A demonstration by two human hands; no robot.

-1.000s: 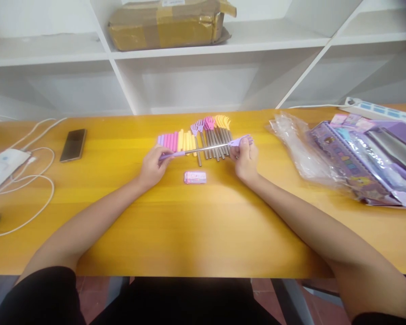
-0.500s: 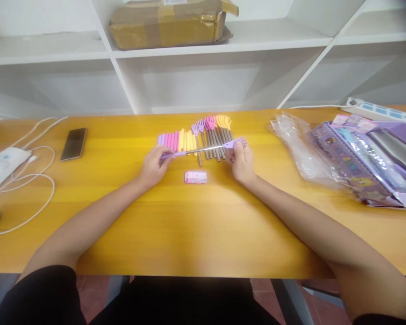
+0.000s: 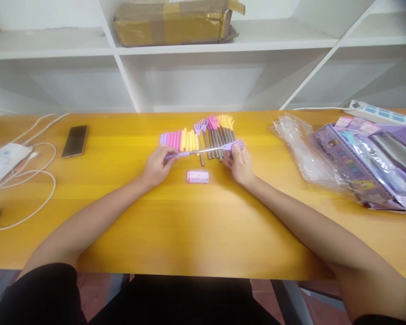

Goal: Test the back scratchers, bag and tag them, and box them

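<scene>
- Scratcher (image 3: 206, 150) with a thin metal shaft, held up in front of the person, spans the gap between both hands, sloping slightly.
- Left hand (image 3: 157, 164): its grip pinches the lilac handle (image 3: 181, 155) between thumb and fingers.
- Right hand (image 3: 242, 167): its grip pinches the lilac claw-shaped head (image 3: 228, 146), thumb uppermost.
- Coloured tubes (image 3: 173, 141) lie side by side on the table (image 3: 203, 234) beyond the left hand, running lilac, pink, yellow from left to right.
- Metal rods (image 3: 218, 140) with lilac, pink and yellow claw ends lie just right of them.
- Small pink packet (image 3: 198, 177) lies nearer the person than the scratcher.
- Phone (image 3: 75, 141) lies well to the left, near white cables (image 3: 54, 180).
- Clear plastic bag (image 3: 301, 149) lies on the right, beside a purple box (image 3: 345, 158); a power strip (image 3: 385, 114) sits behind.
- Taped carton (image 3: 172, 25) rests on a white shelf (image 3: 274, 44).
</scene>
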